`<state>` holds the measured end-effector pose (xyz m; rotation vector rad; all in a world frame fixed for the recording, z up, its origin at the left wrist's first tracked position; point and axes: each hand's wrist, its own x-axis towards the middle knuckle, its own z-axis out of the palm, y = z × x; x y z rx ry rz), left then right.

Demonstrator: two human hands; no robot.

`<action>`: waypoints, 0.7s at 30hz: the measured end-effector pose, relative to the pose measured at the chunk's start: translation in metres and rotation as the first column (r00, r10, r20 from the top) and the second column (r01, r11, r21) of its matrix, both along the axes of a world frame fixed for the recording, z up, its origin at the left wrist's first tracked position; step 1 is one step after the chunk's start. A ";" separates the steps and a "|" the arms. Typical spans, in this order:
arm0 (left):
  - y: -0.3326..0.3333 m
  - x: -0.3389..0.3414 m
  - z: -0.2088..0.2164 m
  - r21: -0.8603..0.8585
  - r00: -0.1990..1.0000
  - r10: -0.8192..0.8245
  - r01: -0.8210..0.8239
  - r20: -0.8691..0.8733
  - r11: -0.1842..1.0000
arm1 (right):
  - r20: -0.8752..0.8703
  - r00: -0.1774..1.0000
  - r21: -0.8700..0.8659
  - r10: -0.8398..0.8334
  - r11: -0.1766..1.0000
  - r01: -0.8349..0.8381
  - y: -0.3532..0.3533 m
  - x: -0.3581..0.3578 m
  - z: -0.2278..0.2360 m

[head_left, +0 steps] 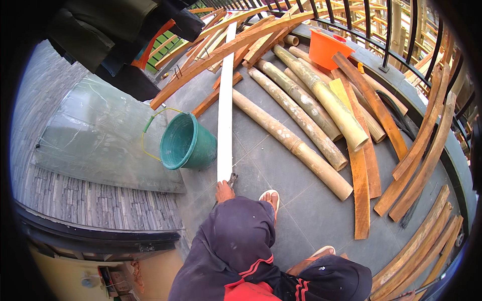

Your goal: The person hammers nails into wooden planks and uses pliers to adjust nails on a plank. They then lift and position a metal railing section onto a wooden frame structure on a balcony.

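Fingers of the left hand [224,192] bent, whether gripping or merely resting cannot be told: over gray floor tiles [258,165], a long white strip [226,110] runs past a green bucket [204,150] to this hand, a small dark tool [232,179] just beside the fingertips.

Left grip [224,192] partly hidden behind knee [246,215]; dark tool [232,179] too small to identify. Lower-right planks [415,247] cut off by bottom edge.
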<state>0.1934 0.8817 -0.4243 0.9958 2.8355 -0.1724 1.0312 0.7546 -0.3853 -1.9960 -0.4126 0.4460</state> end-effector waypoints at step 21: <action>0.270 -0.002 0.050 0.488 0.560 -0.828 0.732 -0.032 0.476 | 0.442 0.267 -0.157 0.857 0.366 -0.917 0.271 -0.404 0.171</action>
